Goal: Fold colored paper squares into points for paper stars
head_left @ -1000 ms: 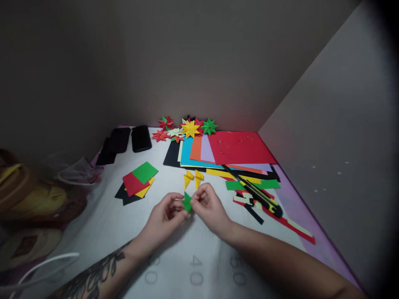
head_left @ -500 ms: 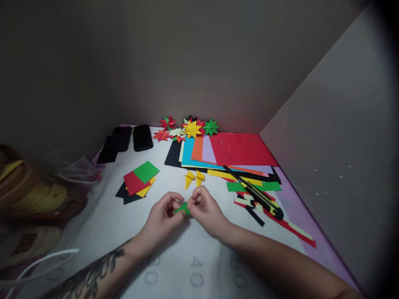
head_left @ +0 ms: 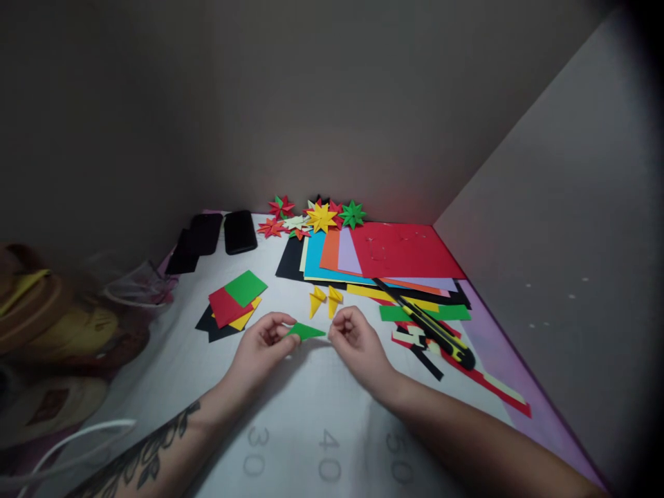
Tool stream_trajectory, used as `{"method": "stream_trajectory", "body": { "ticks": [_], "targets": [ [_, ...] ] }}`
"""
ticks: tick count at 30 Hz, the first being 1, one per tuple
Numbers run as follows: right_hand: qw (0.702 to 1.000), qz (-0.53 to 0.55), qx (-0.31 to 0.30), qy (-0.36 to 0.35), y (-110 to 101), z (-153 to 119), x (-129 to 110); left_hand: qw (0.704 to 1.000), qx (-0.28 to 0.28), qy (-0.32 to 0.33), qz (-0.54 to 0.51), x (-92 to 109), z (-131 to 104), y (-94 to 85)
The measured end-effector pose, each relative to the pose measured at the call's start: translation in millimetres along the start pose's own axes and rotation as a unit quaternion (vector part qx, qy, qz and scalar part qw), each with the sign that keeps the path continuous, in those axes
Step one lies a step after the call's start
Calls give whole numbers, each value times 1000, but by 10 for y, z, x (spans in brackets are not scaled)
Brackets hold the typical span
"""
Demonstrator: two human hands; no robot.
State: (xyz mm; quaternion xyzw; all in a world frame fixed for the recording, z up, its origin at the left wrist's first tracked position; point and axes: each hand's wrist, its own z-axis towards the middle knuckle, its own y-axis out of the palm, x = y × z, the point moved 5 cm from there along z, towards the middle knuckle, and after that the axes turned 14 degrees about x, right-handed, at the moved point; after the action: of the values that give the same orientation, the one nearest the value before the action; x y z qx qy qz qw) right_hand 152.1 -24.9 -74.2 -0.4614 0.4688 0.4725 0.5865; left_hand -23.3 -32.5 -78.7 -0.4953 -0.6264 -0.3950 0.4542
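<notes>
A small green folded paper (head_left: 307, 332), pointed toward the right, is pinched in my left hand (head_left: 267, 342). My right hand (head_left: 354, 339) is closed, thumb against fingertips, just off the paper's right tip; whether anything is between its fingers is too small to tell. Two yellow folded pieces (head_left: 326, 301) lie on the white surface beyond my hands. Left of them sit overlapping paper pieces: green (head_left: 245, 288), red (head_left: 228, 308), yellow and black.
Folded paper stars (head_left: 321, 217) stand at the back beside large coloured sheets (head_left: 409, 252). A yellow-black cutter (head_left: 440, 334) rests over paper strips (head_left: 461, 312) at right. Back left are a phone (head_left: 240, 232) and dark flat items. A clay-coloured pot (head_left: 36, 304) stands at far left.
My right hand has drawn back to the right, off the green paper, which now shows its pointed shape. My left hand still pinches it. The view has shifted slightly.
</notes>
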Motion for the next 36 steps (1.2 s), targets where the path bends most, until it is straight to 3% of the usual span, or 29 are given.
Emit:
{"method": "stream_trajectory", "body": {
  "ticks": [2,5,8,14,21,28,31,33,36],
  "targets": [
    [991,-72,3,-111,-12,-22,-102,1000,3,-13,1,-28,-6,6],
    [959,-122,-45,-253,61,-102,-246,1000,-6,-14,25,-36,-39,34],
    [951,-117,-64,-280,95,-140,-276,997,-26,9,69,-11,-79,57],
    [994,-65,-14,-84,15,-50,-65,989,-44,49,130,11,-87,50],
    [994,-79,-44,-65,51,-2,-63,981,-62,82,166,35,-96,95],
    [996,-8,-48,80,60,-10,40,970,-67,89,218,32,-155,121],
    [979,100,-38,176,90,-9,101,969,-30,86,230,25,-124,61],
    [944,187,-40,269,135,-32,148,969,-3,92,228,40,-101,25],
    [895,247,-88,360,225,-95,152,967,25,108,229,73,-91,1]
  ]
}}
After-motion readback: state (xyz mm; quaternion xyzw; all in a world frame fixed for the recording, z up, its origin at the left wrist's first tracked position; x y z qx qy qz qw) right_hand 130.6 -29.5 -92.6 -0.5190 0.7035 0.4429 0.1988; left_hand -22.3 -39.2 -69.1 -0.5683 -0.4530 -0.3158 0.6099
